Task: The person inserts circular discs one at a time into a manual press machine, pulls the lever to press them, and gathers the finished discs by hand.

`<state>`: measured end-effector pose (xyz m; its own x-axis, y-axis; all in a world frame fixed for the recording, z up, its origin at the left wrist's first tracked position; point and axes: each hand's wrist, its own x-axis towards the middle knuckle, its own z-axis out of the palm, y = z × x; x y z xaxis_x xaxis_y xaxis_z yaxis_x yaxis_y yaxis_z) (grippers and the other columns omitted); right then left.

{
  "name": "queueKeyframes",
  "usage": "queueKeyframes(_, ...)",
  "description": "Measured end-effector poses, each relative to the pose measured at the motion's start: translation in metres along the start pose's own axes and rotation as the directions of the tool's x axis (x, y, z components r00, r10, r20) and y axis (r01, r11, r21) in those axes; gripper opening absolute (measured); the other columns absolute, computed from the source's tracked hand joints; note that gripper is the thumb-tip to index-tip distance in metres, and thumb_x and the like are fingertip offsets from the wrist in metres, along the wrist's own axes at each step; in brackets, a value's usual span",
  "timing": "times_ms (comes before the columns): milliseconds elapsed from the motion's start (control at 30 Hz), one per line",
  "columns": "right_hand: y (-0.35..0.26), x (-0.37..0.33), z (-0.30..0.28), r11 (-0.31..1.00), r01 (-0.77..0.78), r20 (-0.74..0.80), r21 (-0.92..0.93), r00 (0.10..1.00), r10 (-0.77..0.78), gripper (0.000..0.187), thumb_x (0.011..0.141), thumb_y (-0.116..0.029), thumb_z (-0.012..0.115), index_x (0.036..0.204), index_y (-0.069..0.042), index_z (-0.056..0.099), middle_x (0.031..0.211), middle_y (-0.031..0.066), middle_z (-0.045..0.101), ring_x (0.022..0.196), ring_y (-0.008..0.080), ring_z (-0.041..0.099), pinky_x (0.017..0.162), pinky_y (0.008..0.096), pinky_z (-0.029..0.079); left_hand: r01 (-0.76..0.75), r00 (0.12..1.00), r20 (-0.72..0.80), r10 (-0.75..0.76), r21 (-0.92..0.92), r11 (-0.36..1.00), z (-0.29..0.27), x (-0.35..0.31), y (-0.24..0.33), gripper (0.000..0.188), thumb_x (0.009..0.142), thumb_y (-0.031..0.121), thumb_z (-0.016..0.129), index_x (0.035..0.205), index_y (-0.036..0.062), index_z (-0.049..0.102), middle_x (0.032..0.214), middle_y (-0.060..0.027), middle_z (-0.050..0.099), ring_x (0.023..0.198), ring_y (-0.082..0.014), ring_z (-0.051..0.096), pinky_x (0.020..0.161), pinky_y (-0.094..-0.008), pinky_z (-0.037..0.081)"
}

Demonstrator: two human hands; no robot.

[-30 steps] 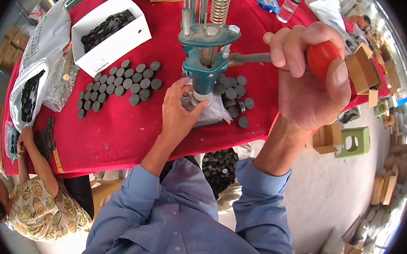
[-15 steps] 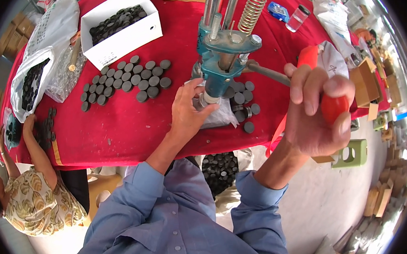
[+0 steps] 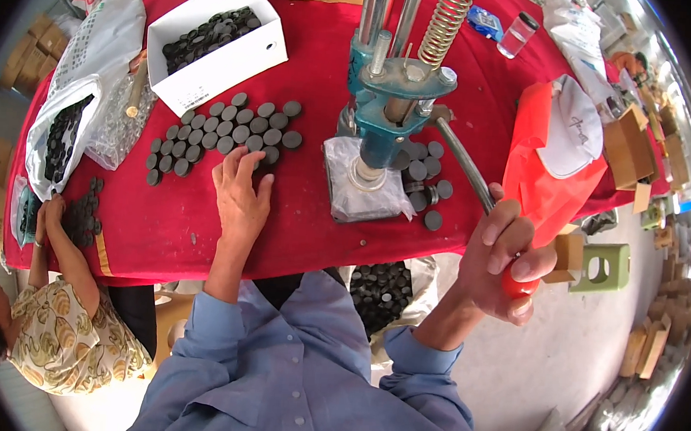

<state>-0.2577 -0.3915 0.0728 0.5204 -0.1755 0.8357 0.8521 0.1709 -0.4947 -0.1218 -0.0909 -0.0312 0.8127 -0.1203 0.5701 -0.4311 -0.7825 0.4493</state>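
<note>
Here, dark round discs spread in rows on the red counter, left of the blue hand press. Left hand flat, grip released, fingertips touching the nearest discs. Right hand clenched around the orange lever handle, pulled low past the counter edge. White box of discs behind.

One press, frame centre. One white box, upper left. Roughly thirty loose discs left of press, about ten right. One glass jar, top right.
</note>
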Motion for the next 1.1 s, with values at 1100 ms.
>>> queueKeyframes(1100,-0.005,0.017,0.006,1.0,0.005,0.031,0.012,1.0,-0.005,0.032,0.092,-0.047,0.067,0.1,-0.018,0.057,0.077,-0.0003,0.05,0.08,0.0226,0.049,0.116,0.057,0.033,-0.121,0.992,-0.073,0.103,-0.337,0.934,0.028,0.019,0.066,0.035,0.079,0.01,0.085,0.11,0.0042,0.07,0.113,-0.0137,0.069,0.104,-0.03,0.065,0.084,-0.0375,0.056)
